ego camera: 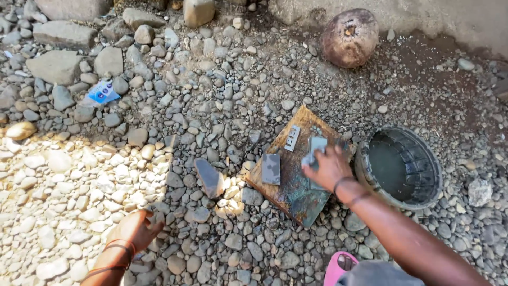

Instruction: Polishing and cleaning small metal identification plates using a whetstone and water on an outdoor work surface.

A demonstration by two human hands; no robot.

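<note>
Right hand [328, 167] gripping grey stone [317, 145] on board [296, 190] | left hand [135, 230] open, well apart

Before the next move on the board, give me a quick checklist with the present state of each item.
1. Right hand on the grey piece at the board's far side: ok, fingers are on it, though the grip itself is hidden.
2. Board lying flat on the stones: ok.
3. Dark block and small pale strip on the board, apart from the hand: ok.
4. Bucket upright beside the board, liquid inside: ok.
5. Left hand free: cannot tell; it rests on the stones, its palm side hidden.
6. Stone shard off the board: ok.
</note>
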